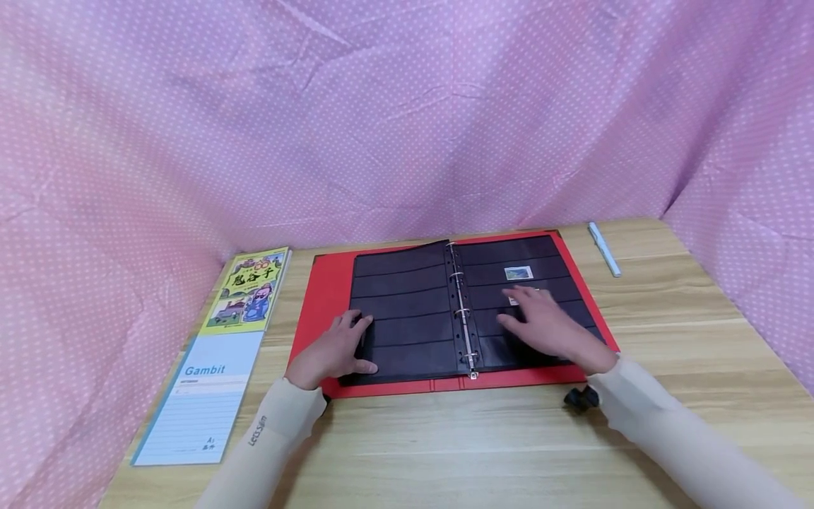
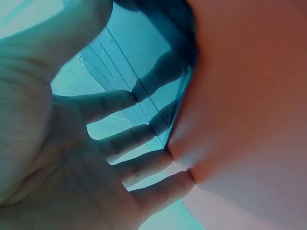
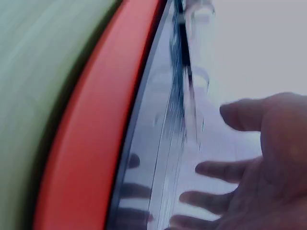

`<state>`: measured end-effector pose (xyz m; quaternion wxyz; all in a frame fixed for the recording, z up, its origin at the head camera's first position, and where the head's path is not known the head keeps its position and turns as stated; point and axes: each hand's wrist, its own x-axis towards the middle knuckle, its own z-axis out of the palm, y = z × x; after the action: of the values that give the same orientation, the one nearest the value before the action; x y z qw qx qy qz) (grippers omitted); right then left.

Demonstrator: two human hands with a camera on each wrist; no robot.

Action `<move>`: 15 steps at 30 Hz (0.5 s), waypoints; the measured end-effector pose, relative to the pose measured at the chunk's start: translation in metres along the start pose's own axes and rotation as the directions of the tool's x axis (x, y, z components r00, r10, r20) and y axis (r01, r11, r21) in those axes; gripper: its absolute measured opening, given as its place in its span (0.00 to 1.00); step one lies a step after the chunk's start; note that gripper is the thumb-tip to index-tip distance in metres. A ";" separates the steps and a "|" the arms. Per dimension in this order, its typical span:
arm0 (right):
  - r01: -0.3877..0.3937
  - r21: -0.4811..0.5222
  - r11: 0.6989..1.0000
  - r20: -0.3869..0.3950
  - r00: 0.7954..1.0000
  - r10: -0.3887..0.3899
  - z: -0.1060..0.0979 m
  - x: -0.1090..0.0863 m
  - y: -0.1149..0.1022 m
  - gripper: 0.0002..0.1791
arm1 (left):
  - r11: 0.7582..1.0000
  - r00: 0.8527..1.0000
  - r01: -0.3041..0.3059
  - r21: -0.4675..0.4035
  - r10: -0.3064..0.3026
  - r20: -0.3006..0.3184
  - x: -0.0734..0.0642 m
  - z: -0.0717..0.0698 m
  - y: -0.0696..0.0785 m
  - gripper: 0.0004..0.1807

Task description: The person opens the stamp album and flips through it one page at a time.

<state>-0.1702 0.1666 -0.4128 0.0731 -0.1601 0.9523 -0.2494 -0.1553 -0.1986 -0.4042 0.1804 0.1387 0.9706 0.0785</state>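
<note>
A red ring binder (image 1: 331, 283) lies spread on the table, with black pocket pages (image 1: 407, 304) on either side of its metal rings (image 1: 463, 311). On the right page sits a small stamp (image 1: 518, 273); a second stamp (image 1: 512, 301) below it is partly covered by my right hand (image 1: 545, 324). That hand is over the right page with fingers extended, holding nothing, and appears raised off the page in the right wrist view. My left hand (image 1: 335, 351) rests at the outer edge of the left page, its fingertips (image 2: 184, 178) touching the page edge and red cover.
Left of the binder lie a yellow illustrated book (image 1: 244, 293) and a pale blue notebook (image 1: 200, 403) marked Gambit. A light blue pen (image 1: 604, 249) lies at the back right. Pink dotted cloth (image 1: 407, 127) hangs behind the wooden table (image 1: 458, 452).
</note>
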 end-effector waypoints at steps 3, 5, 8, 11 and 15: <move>-0.076 -0.048 0.996 -0.033 0.997 0.075 -0.012 -0.009 0.019 0.34 | 1.000 1.000 -0.004 0.006 0.004 -0.002 0.000 0.000 0.000 0.50; -0.123 -0.066 0.990 -0.039 0.992 0.120 -0.018 -0.014 0.030 0.33 | 1.000 1.000 -0.003 0.012 0.003 -0.001 0.000 0.000 0.000 0.51; -0.169 -0.070 0.983 -0.025 0.986 0.168 -0.023 -0.023 0.043 0.35 | 1.000 1.000 -0.002 0.015 0.002 0.003 0.000 -0.001 0.001 0.51; -0.205 -0.058 0.977 -0.008 0.979 0.205 -0.024 -0.029 0.053 0.37 | 1.000 1.000 -0.002 0.018 0.002 0.009 -0.001 -0.001 0.001 0.51; -0.219 -0.044 0.975 -0.019 0.976 0.219 -0.024 -0.031 0.058 0.38 | 1.000 1.000 -0.005 0.022 0.005 0.012 -0.001 0.000 0.001 0.51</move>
<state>-0.1618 0.2360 -0.4188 0.0896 -0.0540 0.9701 -0.2190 -0.1544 -0.1974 -0.4036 0.1842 0.1436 0.9700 0.0672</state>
